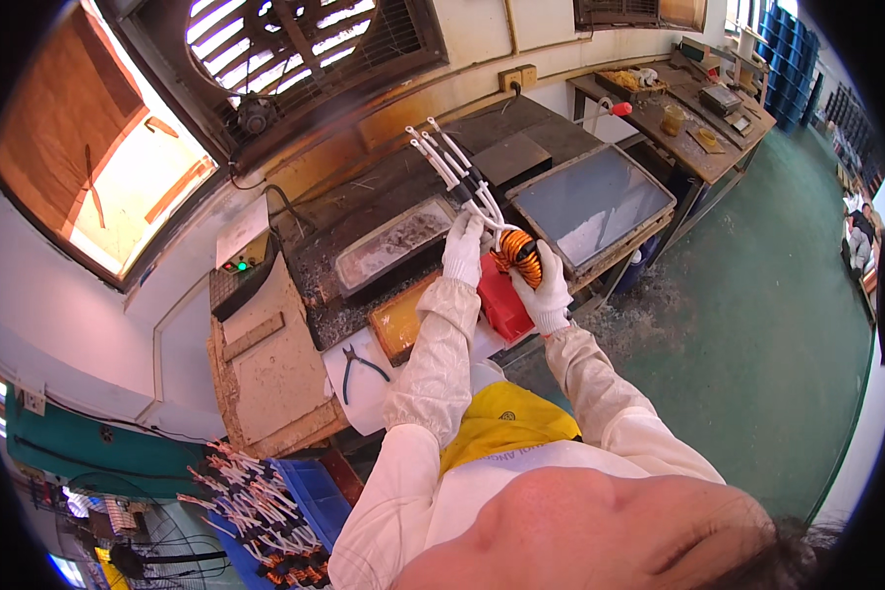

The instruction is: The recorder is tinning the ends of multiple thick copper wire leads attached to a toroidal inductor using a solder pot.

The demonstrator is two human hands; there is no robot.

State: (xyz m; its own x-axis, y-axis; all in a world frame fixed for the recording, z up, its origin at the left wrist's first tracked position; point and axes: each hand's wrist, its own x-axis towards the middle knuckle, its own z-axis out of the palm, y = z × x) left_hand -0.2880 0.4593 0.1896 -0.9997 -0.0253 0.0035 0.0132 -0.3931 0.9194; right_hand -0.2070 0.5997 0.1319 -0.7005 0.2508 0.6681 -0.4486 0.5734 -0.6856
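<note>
Both of my hands wear white gloves and hold one toroidal coil [522,259] with orange windings above the bench. My right hand [547,290] is closed round the coil's body from the right. My left hand [465,248] grips its white leads near the winding. Those leads [446,162] point up and away to the far left, with black sleeving partway along and small, paler tips. Beneath the hands are a red bin [502,302] and a shallow tray of amber material [395,332]. Left of the leads sits a rectangular metal trough [349,273] with a grey, crusted surface.
Cutting pliers [354,370] lie on a white sheet at the bench's near edge. A framed grey panel [600,206] stands on the right. A control box with a green light [242,264] is at the left. Many similar coils [265,506] fill a blue bin [310,497] at lower left.
</note>
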